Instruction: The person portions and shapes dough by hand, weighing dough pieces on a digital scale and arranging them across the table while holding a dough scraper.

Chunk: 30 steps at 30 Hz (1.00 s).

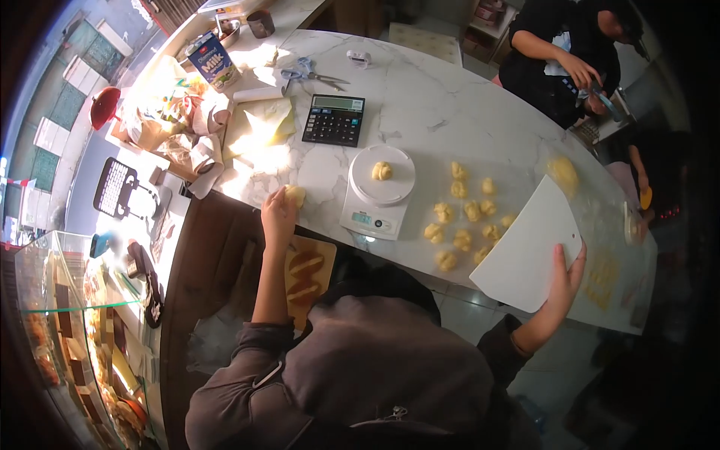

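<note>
My left hand is closed around a small lump of yellow dough at the table's near left edge. A large white plastic dough scraper is gripped by its right side in my right hand; it hangs tilted over the right part of the table and hides what lies beneath. Between my hands stands a white kitchen scale, with one dough piece on its round plate. Several dough pieces lie loose between scale and scraper. A bigger mass of dough rests beyond the scraper.
A black calculator lies behind the scale, with scissors farther back. At left are a milk carton and plastic bags. Another person stands across the marble table. A glass display case is at lower left.
</note>
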Tool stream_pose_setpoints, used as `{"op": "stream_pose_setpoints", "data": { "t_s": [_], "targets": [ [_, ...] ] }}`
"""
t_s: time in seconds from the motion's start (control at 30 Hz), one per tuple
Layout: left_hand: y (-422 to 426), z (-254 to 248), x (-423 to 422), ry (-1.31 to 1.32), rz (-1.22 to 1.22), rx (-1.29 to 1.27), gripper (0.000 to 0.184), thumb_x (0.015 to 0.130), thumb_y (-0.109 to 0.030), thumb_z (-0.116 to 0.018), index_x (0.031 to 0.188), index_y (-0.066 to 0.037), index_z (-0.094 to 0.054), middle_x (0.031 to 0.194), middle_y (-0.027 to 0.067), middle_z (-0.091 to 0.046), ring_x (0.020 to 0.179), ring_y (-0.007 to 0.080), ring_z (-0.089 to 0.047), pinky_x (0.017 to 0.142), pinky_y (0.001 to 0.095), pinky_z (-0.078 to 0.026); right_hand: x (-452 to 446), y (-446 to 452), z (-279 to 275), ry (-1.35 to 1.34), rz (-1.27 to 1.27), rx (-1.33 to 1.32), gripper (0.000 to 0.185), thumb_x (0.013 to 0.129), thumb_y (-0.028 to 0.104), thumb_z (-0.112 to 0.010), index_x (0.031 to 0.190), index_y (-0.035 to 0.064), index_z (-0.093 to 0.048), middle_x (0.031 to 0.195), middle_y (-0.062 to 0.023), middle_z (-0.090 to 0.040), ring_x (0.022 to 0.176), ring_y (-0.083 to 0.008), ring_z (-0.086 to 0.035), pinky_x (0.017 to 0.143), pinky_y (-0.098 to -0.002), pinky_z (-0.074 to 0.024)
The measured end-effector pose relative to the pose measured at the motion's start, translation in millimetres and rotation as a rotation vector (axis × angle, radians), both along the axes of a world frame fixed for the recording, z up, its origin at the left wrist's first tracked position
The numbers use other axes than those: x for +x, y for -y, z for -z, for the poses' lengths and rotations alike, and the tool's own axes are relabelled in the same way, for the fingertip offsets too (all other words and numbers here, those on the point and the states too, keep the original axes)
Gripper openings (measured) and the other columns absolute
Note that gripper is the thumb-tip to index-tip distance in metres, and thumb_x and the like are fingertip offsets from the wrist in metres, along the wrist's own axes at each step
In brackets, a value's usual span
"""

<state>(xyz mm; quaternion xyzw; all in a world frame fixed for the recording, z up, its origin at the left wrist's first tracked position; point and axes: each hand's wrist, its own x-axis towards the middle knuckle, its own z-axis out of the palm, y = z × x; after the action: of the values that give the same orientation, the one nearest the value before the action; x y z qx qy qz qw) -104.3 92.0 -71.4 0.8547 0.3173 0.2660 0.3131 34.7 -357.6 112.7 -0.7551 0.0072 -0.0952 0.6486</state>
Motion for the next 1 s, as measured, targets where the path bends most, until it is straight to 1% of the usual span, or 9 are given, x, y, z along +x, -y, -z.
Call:
{"op": "stream_pose_setpoints", "data": {
  "t_s": [0.03,0.07,0.33,0.43,0.53,0.57,0.67,0.7,1.0],
  "targets": [
    [15.2,-15.2,6.3,0.095,-0.032,-0.092,0.030,0.079,-0.015,-0.061,0.103,0.003,-0.060,0.099,0.0174,-0.061,0.081,0.0275,-0.060,0.073,0.0321,-0.047,0.8,3.6,-2.9,-0.027,-0.002,0.000,0.047,0.084,0.013,-0.059,0.126,0.0027,-0.041,0.115,-0.0081,-0.051,0.103,-0.0153,-0.048,0.090,-0.0278,-0.0363],
    [17.0,-16.5,8.6,0.081,-0.037,-0.024,0.028,0.076,-0.010,-0.063,0.101,0.003,-0.061,0.099,0.0168,-0.061,0.075,0.0255,-0.060,0.069,0.0297,-0.047,4.0,2.0,-4.7,-0.036,0.007,0.011,0.047,0.084,0.012,-0.059,0.126,0.0027,-0.041,0.115,-0.0080,-0.051,0.103,-0.0153,-0.048,0.090,-0.0278,-0.0361],
    [32.0,-26.5,28.8,0.121,0.040,-0.020,0.031,0.068,-0.004,-0.065,0.098,0.001,-0.061,0.097,0.0137,-0.060,0.084,0.0277,-0.058,0.075,0.0327,-0.047,15.5,5.5,-4.6,-0.055,-0.034,0.068,0.046,0.084,0.012,-0.059,0.126,0.0030,-0.041,0.115,-0.0077,-0.051,0.103,-0.0153,-0.047,0.090,-0.0274,-0.0357],
    [32.1,-33.2,20.9,0.102,0.015,0.148,0.036,0.068,-0.005,-0.066,0.103,0.002,-0.059,0.102,0.0146,-0.058,0.090,0.0292,-0.057,0.079,0.0346,-0.045,15.1,12.2,-1.7,-0.056,-0.044,0.037,0.046,0.084,0.012,-0.059,0.126,0.0033,-0.041,0.114,-0.0075,-0.051,0.102,-0.0154,-0.048,0.090,-0.0275,-0.0362],
    [34.7,-33.1,14.1,0.159,-0.158,0.379,0.041,0.067,-0.007,-0.068,0.106,0.003,-0.056,0.105,0.0153,-0.057,0.099,0.0299,-0.054,0.085,0.0372,-0.043,13.6,21.0,4.8,-0.078,-0.041,0.023,0.046,0.084,0.013,-0.059,0.126,0.0036,-0.041,0.113,-0.0074,-0.051,0.102,-0.0154,-0.048,0.089,-0.0277,-0.0367],
    [34.4,-33.9,9.8,0.121,-0.165,0.433,0.033,0.070,-0.006,-0.066,0.102,0.002,-0.059,0.099,0.0149,-0.059,0.092,0.0266,-0.059,0.079,0.0351,-0.047,12.5,23.0,8.0,-0.090,-0.026,0.017,0.047,0.084,0.013,-0.059,0.126,0.0037,-0.041,0.113,-0.0074,-0.051,0.102,-0.0154,-0.048,0.089,-0.0278,-0.0369],
    [26.8,-17.2,-0.3,0.139,-0.115,-0.048,0.022,0.074,-0.004,-0.064,0.095,0.002,-0.062,0.091,0.0146,-0.061,0.077,0.0220,-0.063,0.067,0.0301,-0.051,7.4,24.3,17.4,-0.125,0.000,0.028,0.048,0.084,0.013,-0.059,0.126,0.0037,-0.040,0.113,-0.0076,-0.051,0.102,-0.0156,-0.048,0.088,-0.0280,-0.0376],
    [28.5,-19.0,0.8,0.185,-0.116,0.031,0.014,0.076,-0.001,-0.061,0.090,0.002,-0.065,0.084,0.0135,-0.062,0.065,0.0182,-0.063,0.059,0.0257,-0.050,5.4,24.9,18.4,-0.134,0.009,0.034,0.048,0.084,0.013,-0.059,0.127,0.0037,-0.040,0.113,-0.0077,-0.051,0.102,-0.0157,-0.048,0.088,-0.0280,-0.0378],
    [21.1,-57.8,30.1,0.299,-0.038,0.144,0.013,0.075,0.002,-0.060,0.087,0.002,-0.065,0.083,0.0116,-0.063,0.069,0.0178,-0.063,0.065,0.0246,-0.050,7.1,39.3,23.5,-0.119,0.021,0.014,0.049,0.083,0.014,-0.060,0.127,0.0036,-0.040,0.113,-0.0081,-0.051,0.101,-0.0161,-0.048,0.088,-0.0279,-0.0377]
  ]
}}
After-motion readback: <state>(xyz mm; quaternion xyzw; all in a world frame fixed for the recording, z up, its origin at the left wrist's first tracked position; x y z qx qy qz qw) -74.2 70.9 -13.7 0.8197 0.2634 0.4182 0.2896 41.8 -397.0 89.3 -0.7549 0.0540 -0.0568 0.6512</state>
